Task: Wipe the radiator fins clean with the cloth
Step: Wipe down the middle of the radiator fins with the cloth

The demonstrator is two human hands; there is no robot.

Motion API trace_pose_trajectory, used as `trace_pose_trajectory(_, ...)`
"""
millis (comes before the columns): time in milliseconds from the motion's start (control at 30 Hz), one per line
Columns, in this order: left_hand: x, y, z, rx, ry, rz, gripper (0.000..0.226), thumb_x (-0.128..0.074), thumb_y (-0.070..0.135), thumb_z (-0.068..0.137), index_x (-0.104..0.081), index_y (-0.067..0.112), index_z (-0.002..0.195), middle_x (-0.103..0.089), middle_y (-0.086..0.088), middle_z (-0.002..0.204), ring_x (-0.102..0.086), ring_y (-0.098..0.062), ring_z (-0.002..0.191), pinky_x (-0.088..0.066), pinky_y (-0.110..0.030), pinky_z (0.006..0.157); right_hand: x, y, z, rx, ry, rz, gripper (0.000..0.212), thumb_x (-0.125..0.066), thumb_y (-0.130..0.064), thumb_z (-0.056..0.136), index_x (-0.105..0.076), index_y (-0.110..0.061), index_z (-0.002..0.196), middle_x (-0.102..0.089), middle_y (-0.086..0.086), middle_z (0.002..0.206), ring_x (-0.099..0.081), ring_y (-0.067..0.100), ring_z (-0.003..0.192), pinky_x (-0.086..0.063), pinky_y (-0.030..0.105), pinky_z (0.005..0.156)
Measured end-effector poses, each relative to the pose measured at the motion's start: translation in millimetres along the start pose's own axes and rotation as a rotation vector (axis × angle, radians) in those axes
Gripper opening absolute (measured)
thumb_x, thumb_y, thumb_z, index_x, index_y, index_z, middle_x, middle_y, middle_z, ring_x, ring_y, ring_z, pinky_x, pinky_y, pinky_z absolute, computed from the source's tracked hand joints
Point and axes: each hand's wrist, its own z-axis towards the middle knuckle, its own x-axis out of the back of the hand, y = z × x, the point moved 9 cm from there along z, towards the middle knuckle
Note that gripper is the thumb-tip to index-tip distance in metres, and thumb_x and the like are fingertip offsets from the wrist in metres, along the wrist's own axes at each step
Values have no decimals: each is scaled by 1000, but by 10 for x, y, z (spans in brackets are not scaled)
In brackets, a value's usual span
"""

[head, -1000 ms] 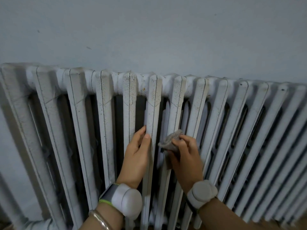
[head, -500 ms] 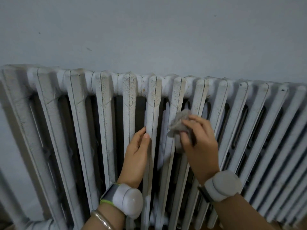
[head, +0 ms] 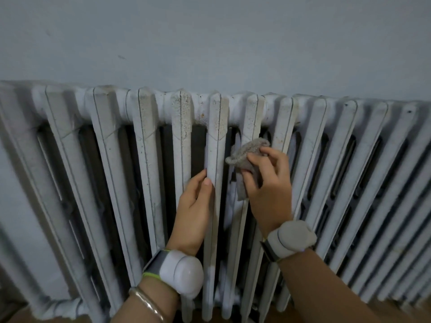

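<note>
A pale grey-blue wall (head: pixel 210 38) fills the upper half of the view. Under it a white cast-iron radiator (head: pixel 112 159) runs the whole width, its upright fins fanning outward (the wide lens bends them). Its paint is worn. The tops of the central fins are freckled with brown specks and a few rust-coloured spots, a dark seam line runs down each front edge, and the gaps between the fins are dark. At lower left a painted pipe (head: pixel 56 308) curves away from the radiator's foot.

Two bare forearms reach up from the bottom edge. The left hand (head: pixel 194 206) has its grip closed on the middle fin (head: pixel 215 141), thumb flat on the front face and fingers going round the fin's left side. The right hand (head: pixel 270 183) is higher and just beside it, its grip clamped on the cloth (head: pixel 247 152) between thumb and curled fingers.

The cloth is a small grey, nubbly wad, crumpled and dingy. It is pressed against the neighbouring fin (head: pixel 253 117) on its upper part. One corner pokes out leftward, and a tail hangs below the thumb along the gap.

Each wrist carries a white rounded device, the left device (head: pixel 182 273) on a green-edged strap and the right device (head: pixel 291 236) on a dark one. A thin metal bangle (head: pixel 147 304) circles the left forearm below it.
</note>
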Motion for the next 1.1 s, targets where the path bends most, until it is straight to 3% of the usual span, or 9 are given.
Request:
trace_pose_trajectory(200, 11, -12, 8, -7, 1, 30, 41, -43, 39, 97, -46, 31, 137, -51, 13, 135, -46, -3, 126, -33, -36, 113, -173, 132, -399, 22, -208, -80, 31, -68, -6, 83, -56, -12, 111, -37, 11, 129, -53, 25, 110, -36, 19, 99)
trace_pose_trajectory(333, 37, -28, 19, -20, 4, 57, 42, -42, 43, 96, -46, 31, 137, -51, 13, 136, -45, -4, 127, -33, -38, 113, -276, 250, -649, 0, -339, -152, 31, -58, -15, 91, -54, -21, 121, -49, -3, 124, -42, -3, 101, -35, 1, 87)
trace_pose_trajectory(433, 20, -22, -2, -22, 14, 66, 42, -42, 44, 96, -45, 34, 137, -50, 13, 137, -44, -4, 128, -32, -38, 113, -243, 294, -746, -64, -425, -28, 16, -58, -14, 92, -56, -26, 102, -59, -3, 103, -60, 7, 88, -48, 19, 77)
trace_pose_trajectory(567, -9, 67, -62, -40, 48, 66, 39, -41, 39, 97, -44, 35, 136, -48, 15, 137, -44, 0, 125, -32, -29, 112, -253, 210, -859, 97, -538, 2, 15, -57, -11, 90, -53, -22, 100, -50, -4, 113, -54, 3, 98, -44, 15, 86)
trace_pose_trajectory(667, 23, 194, -125, -139, 153, 95, 39, -43, 29, 99, -45, 29, 137, -49, 16, 136, -44, 12, 117, -33, -6, 98, -137, 235, -757, 213, -505, 7, 27, -63, -11, 83, -52, -26, 102, -42, -10, 111, -38, -9, 103, -35, 6, 96)
trace_pose_trajectory(767, 55, 398, -239, -374, 282, 278, 34, -42, 22, 100, -49, 24, 133, -51, 14, 129, -47, 4, 119, -36, -15, 101, 130, 293, -397, 54, -363, 98, 20, -63, -11, 83, -61, -17, 102, -46, -7, 111, -45, -1, 99, -36, 6, 93)
trace_pose_trajectory(867, -67, 523, -342, -543, 322, 384, 29, -42, 16, 97, -55, 16, 123, -56, 6, 116, -52, 0, 110, -39, -12, 95, 509, 274, -21, 52, -87, 25, 22, -69, -1, 81, -67, -4, 103, -52, 6, 110, -44, -2, 100, -34, 4, 94)
trace_pose_trajectory(967, -284, 478, -342, -524, 246, 335, 31, -42, 18, 95, -56, 18, 123, -57, 14, 114, -51, 6, 111, -39, -10, 96, 756, 274, 204, 37, 78, 100, 24, -67, -1, 84, -65, -3, 108, -51, 12, 114, -44, -1, 106, -34, 7, 97)
trace_pose_trajectory(1100, -490, 187, -220, -299, 144, 234, 37, -45, 25, 98, -48, 25, 136, -51, 15, 134, -44, 5, 124, -36, -19, 106, 802, 342, 421, -10, 136, 193, 27, -64, -6, 88, -62, -7, 115, -46, 8, 121, -40, -9, 113, -33, 11, 100)
